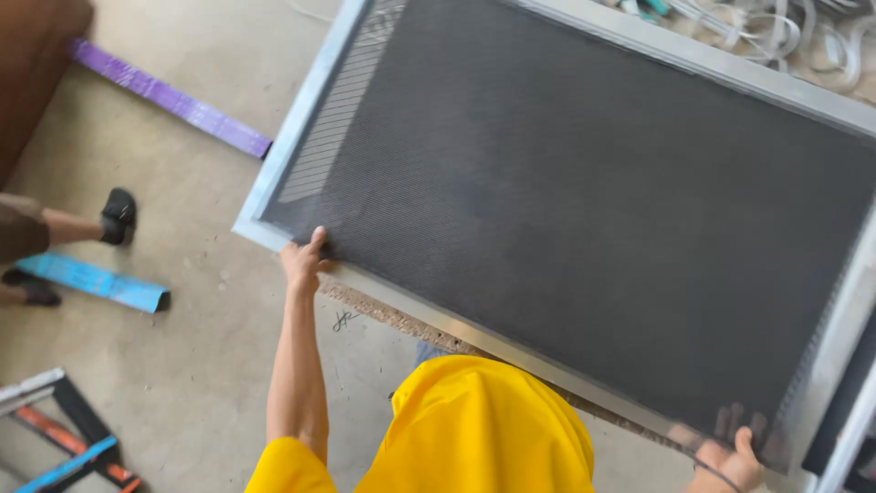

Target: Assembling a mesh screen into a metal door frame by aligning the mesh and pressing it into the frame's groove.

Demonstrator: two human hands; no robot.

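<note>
A large rectangular screen panel of dark mesh (566, 201) in a silver metal frame (301, 119) fills most of the view, tilted over a bench. My left hand (304, 260) grips the frame's near edge close to its left corner, thumb on top of the mesh. At the panel's near right corner, my right hand (730, 456) holds the frame. Some of its fingers show dimly through the mesh. My yellow shirt (474, 429) lies below the panel.
A chipboard edge (401, 319) shows under the frame. On the concrete floor lie a purple strip (173, 99), a blue strip (96, 281) and red and blue bars (64, 438). Another person's leg and black shoe (119, 216) stand at the left. White straps (803, 36) lie beyond the panel.
</note>
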